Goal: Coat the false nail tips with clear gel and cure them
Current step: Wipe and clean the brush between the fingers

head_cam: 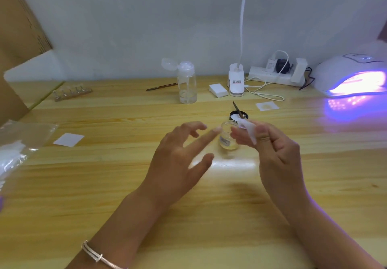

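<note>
2 bare hands meet over the open gel jar (227,141) at mid-table, the left hand (180,160) spread and empty, the right hand (278,155) pinching a white slip (249,130), while the false nail tips (71,91), probably light and slippery, sit far left, best lifted by their stand (87,91).

Two hands are counted, the left hand (182,157) and the right hand (278,155), with one white strip (248,130). One gel jar (227,143), one black lid (235,115), two brushes (161,86) (237,107), one pump bottle (187,84) and one curing lamp (351,76) are seen. Two white squares (68,139) (267,106) and one tip rack (72,91) are noted.
</note>
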